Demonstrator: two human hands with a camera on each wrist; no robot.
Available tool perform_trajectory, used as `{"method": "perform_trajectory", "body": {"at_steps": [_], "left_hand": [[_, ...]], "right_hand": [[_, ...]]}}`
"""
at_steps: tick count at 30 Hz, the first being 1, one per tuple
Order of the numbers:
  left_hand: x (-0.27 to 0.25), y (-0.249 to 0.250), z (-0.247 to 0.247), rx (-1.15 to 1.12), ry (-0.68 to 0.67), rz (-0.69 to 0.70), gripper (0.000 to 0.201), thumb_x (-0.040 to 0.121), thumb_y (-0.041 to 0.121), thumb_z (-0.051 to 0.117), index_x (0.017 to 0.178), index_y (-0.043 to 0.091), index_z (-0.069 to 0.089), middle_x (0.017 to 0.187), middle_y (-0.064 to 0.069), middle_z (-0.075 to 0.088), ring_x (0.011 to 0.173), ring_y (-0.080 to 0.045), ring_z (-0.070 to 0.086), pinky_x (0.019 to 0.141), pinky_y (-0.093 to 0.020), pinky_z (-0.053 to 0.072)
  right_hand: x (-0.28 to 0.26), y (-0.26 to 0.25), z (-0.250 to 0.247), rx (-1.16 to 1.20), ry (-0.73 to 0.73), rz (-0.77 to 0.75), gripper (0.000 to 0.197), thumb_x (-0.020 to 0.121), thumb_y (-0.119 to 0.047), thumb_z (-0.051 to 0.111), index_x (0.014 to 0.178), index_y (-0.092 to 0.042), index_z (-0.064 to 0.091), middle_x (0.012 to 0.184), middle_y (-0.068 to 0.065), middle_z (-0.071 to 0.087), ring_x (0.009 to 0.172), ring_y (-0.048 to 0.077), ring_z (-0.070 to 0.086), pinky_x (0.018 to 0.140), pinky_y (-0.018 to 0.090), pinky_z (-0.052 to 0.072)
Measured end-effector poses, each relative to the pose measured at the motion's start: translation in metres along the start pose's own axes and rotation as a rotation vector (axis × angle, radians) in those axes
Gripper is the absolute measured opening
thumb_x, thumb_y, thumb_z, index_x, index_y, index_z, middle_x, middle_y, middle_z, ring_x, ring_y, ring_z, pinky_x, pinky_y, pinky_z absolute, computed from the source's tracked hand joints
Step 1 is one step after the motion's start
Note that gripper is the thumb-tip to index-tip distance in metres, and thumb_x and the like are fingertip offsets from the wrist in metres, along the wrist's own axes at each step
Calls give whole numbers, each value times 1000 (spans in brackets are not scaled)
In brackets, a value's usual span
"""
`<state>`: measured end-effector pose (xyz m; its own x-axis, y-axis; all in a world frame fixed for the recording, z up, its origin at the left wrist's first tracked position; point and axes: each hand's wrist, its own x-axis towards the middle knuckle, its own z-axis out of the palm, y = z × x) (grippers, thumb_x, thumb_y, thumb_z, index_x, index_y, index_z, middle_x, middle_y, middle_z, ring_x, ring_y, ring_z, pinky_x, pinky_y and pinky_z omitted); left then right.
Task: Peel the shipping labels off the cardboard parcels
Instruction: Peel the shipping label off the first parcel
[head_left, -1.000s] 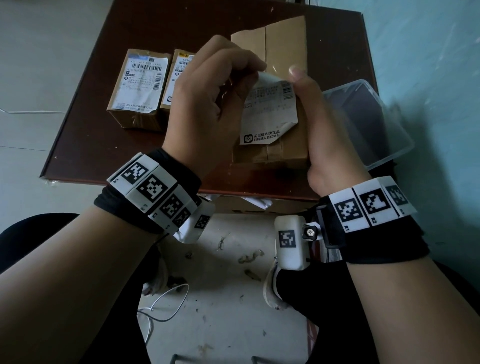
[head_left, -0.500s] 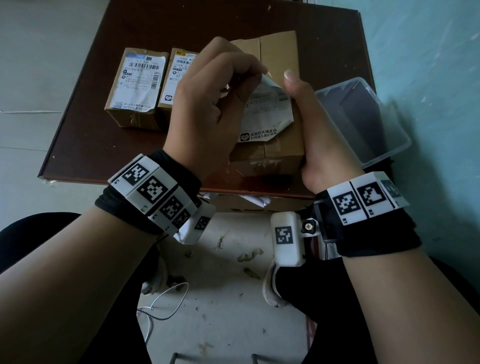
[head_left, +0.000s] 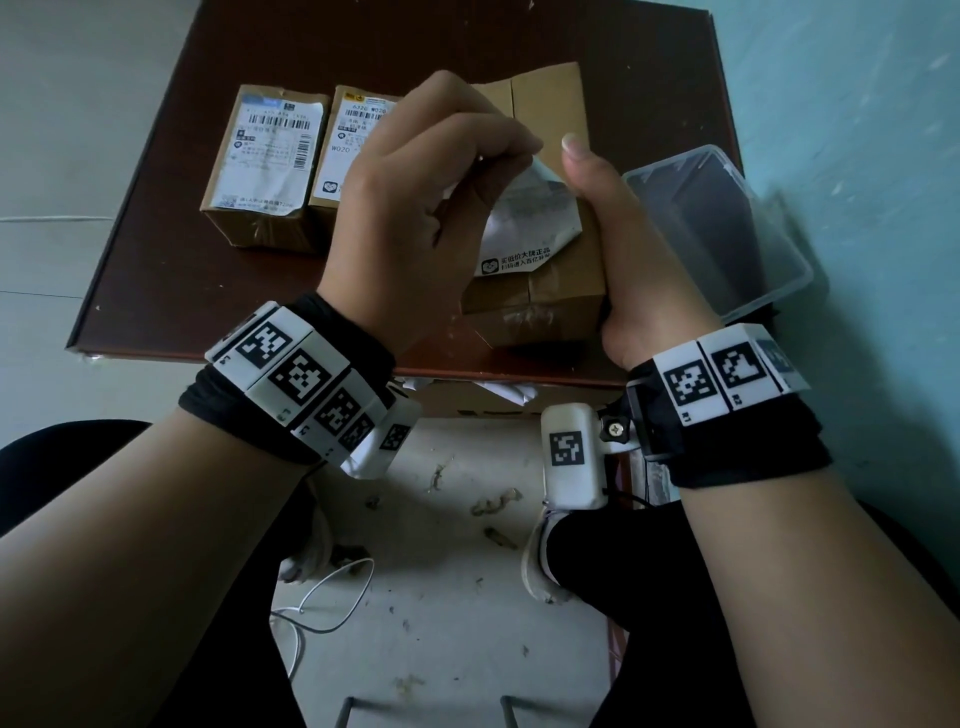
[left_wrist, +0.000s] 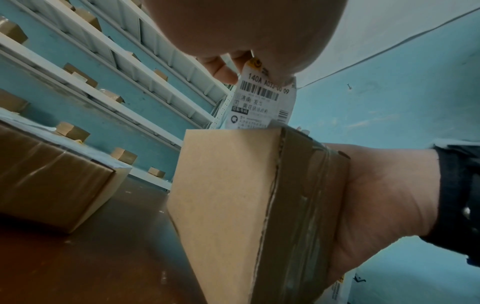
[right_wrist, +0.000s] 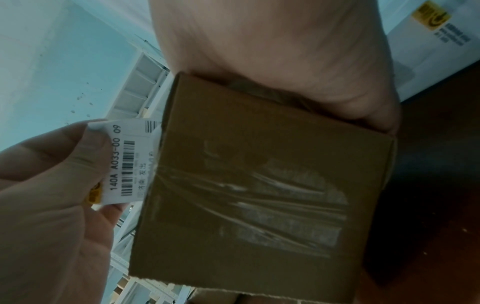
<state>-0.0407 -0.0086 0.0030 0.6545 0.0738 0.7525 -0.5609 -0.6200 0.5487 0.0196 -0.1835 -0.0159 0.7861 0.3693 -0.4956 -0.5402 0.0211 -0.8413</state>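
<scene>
At the desk's near edge, the right hand is gripping the tilted cardboard parcel, while the left hand is pinching its half-lifted shipping label. Two labelled parcels are sitting toward the far-left; a clear plastic tub is overhanging the right edge.

Second parcel half behind left hand, right-hand fingers behind box (unseen), label print blurred
</scene>
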Motion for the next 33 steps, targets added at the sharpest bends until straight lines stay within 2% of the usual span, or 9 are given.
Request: {"method": "perform_trajectory", "body": {"at_steps": [9, 12, 16, 19, 22, 24, 26, 30, 33], "left_hand": [[2, 0, -3, 2, 11, 17, 14, 104, 2, 63, 103, -5, 76, 95, -18, 69, 94, -8, 58, 83, -13, 43], [3, -2, -3, 33, 4, 8, 14, 100, -2, 66, 110, -5, 74, 105, -17, 68, 101, -11, 60, 87, -15, 46], [3, -5, -2, 60, -138, -95, 54, 86, -6, 70, 138, -10, 56, 139, -27, 49, 133, -32, 52, 108, -31, 50], [1, -5, -3, 94, -198, -163, 81, 78, -4, 74, 150, -13, 39, 148, -25, 40, 137, -37, 48, 113, -40, 47], [2, -3, -4, 132, -141, -176, 60, 68, 2, 69, 126, -10, 54, 130, -24, 49, 120, -34, 51, 96, -34, 48], [3, -3, -6, 154, -120, -167, 44, 66, 3, 67, 106, -8, 54, 111, -20, 50, 101, -37, 52, 80, -37, 45], [4, -4, -8, 112, -132, -203, 34, 68, 3, 68, 97, 0, 50, 98, -12, 45, 84, -29, 45, 69, -36, 40], [2, -10, -12, 98, -215, -367, 24, 80, 21, 69, 80, 13, 46, 68, -2, 43, 59, -7, 32, 55, -19, 27], [-2, -16, -11, 115, -245, -448, 43, 92, 39, 68, 63, 13, 50, 56, 8, 42, 50, -3, 37, 51, -16, 26]], "right_hand": [[2, 1, 2, -17, 25, -5, 91, 82, -80, 70, 152, -23, 63, 135, 15, 77, 124, 36, 76, 111, 59, 56], [-1, 1, 3, -18, 43, 11, 86, 84, -80, 69, 148, -22, 67, 132, 15, 78, 122, 37, 76, 112, 59, 55], [-7, 0, 7, -29, 109, 3, 63, 95, -67, 69, 136, -19, 76, 121, 14, 82, 113, 34, 80, 109, 58, 59], [-13, -4, 12, -26, 176, 16, 54, 101, -63, 67, 134, -22, 75, 115, 11, 84, 106, 31, 82, 103, 54, 63], [-17, -8, 12, -34, 227, -19, 45, 105, -60, 63, 129, -24, 75, 112, 7, 85, 104, 24, 83, 98, 48, 65], [-20, -10, 11, -29, 228, -34, 43, 106, -59, 62, 126, -23, 76, 110, 7, 85, 104, 24, 83, 100, 49, 65], [-20, -10, 10, -17, 215, -40, 48, 105, -61, 61, 129, -22, 75, 111, 8, 85, 104, 26, 83, 100, 51, 65], [-16, -10, 10, -64, 227, -46, 88, 77, -85, 69, 150, -35, 65, 144, 3, 73, 134, 27, 69, 120, 60, 49], [-15, -10, 9, -66, 221, -39, 78, 86, -81, 66, 144, -30, 70, 132, 6, 79, 124, 27, 75, 116, 58, 53]]}}
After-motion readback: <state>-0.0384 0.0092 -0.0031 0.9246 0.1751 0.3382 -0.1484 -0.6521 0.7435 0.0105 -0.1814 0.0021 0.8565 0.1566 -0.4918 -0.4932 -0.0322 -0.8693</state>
